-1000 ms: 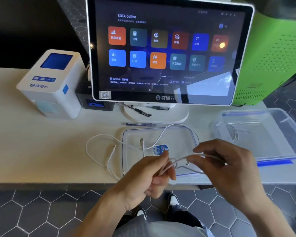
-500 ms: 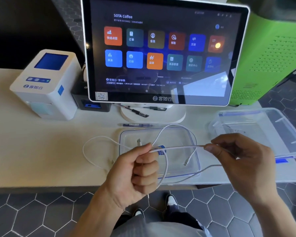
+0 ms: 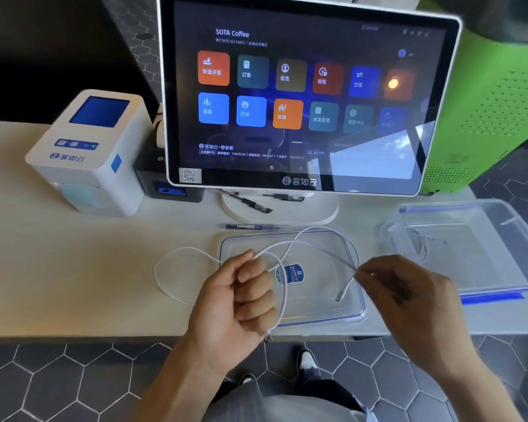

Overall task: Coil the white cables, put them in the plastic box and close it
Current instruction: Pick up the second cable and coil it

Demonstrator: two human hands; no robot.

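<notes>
Bright, even daylight fills the scene. Beyond the hands, the screen (image 3: pixel 302 95) carries a pale window reflection at its lower right and an orange glare spot. The bench (image 3: pixel 73 269) shows only soft shadows. Wide-angle distortion bows the edges; icons and text look slightly blurred.

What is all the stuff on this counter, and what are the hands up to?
Touchscreen terminal: one, white-framed, back centre.
Label printer: one, white and blue, back left.
Small black device: one, between printer and terminal.
Pens: three, at the terminal's base.
Green cabinet: one, back right.
Box lid: one, clear with blue trim, front centre.
Plastic box: one, clear, open, right; a coiled cable inside.
White cable: one, being coiled above the lid.
Left hand: holds the loops.
Right hand: pinches the cable's free end.
</notes>
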